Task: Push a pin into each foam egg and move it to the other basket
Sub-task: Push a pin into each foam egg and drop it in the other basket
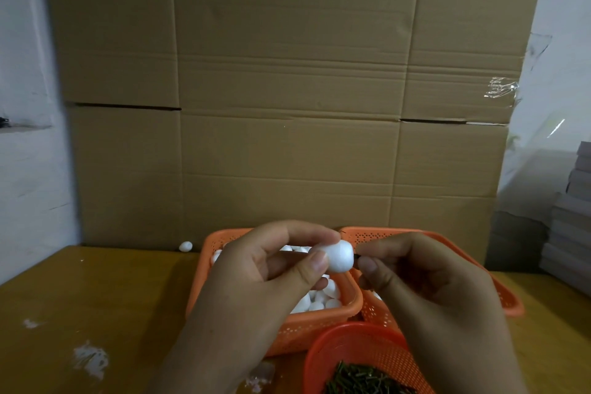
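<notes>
Two bare hands (256, 278), no sleeves.

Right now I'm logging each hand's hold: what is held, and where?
Left hand pinches a foam egg by its left end, thumb and fingertips. Right hand pinches a dark pin at the egg's right end.

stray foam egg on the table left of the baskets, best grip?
Take the stray foam egg across its narrow middle with thumb and forefinger, coming from above. It lies on its side on the bare table, and the cardboard stands close behind, so only the top, front and left look open. Pinch lightly; the foam probably dents.
</notes>
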Tool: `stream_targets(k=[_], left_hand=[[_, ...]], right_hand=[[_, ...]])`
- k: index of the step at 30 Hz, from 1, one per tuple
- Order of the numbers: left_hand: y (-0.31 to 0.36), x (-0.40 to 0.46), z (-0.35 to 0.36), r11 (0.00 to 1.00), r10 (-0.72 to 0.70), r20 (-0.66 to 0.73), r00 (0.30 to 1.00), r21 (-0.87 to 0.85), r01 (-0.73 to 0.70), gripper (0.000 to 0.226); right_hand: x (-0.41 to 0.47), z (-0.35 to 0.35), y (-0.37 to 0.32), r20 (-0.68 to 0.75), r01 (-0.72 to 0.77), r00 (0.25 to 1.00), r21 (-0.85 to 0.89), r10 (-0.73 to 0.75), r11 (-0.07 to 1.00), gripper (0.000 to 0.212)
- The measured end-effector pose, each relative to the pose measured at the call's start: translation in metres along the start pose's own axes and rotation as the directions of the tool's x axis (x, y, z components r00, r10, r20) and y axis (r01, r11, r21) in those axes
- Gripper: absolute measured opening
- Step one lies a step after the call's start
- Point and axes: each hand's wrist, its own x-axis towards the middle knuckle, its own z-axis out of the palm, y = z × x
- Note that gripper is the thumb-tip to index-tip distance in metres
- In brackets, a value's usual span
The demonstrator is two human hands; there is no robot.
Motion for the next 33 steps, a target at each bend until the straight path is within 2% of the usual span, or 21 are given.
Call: stream_targets(k=[6, 12, 15, 18, 23, 25, 29, 33], left_hand=[[0.004, -0.002, 0.003, 1.0, -0.006, -0.017, 1.0, 0.003, 0.006, 0.011], [0.005, -0.004, 0.007, 1.0, -0.009, -0.04, 0.999, 0.02, 0.009, 0.018], [0.004, -0.004, 0.007, 1.0, -0.015, -0.05, 0.999, 0.006, 0.015, 0.018], [0.003, -0.003, 0.007, 0.999, -0.02, -0.052, 0.998, -0.043, 0.018, 0.023], [0.003, -0.001, 0.008, 0.979, -0.063, -0.09, 0.994, -0.199, 0.044, 0.027], [0.003, -0.001, 0.006, 0.973, -0.078, -0.082, 0.994, -0.224, 0.058, 0.03], [0.005, 0.0, 0.005, 0.968, -0.088, -0.07, 0.994, -0.241, 0.069, 0.032], [0.005, 0.0, 0.005, 0.972, -0.085, -0.067, 0.994, -0.227, 0.068, 0.031]], right_hand=[[0.0, -0.002, 0.001, 0.029, 0.0, 1.0, -0.02, 0.001, 1.0, 0.026], [0.001, -0.005, 0.003, 0.05, 0.011, 0.999, -0.051, -0.008, 0.999, 0.027], [0.0, -0.005, 0.004, 0.055, 0.0, 0.998, -0.015, 0.0, 1.0, 0.024], [0.001, -0.004, 0.003, 0.071, -0.027, 0.997, 0.073, 0.022, 0.997, 0.007], [0.001, 0.0, 0.002, 0.059, -0.005, 0.998, 0.176, -0.006, 0.984, 0.017], [-0.001, 0.002, 0.004, 0.067, 0.03, 0.997, 0.123, -0.039, 0.992, 0.023], [-0.003, 0.002, 0.008, 0.025, 0.219, 0.976, -0.168, -0.217, 0.961, 0.016], [0.007, 0.004, 0.019, 0.03, 0.237, 0.971, -0.214, -0.236, 0.948, 0.006]])
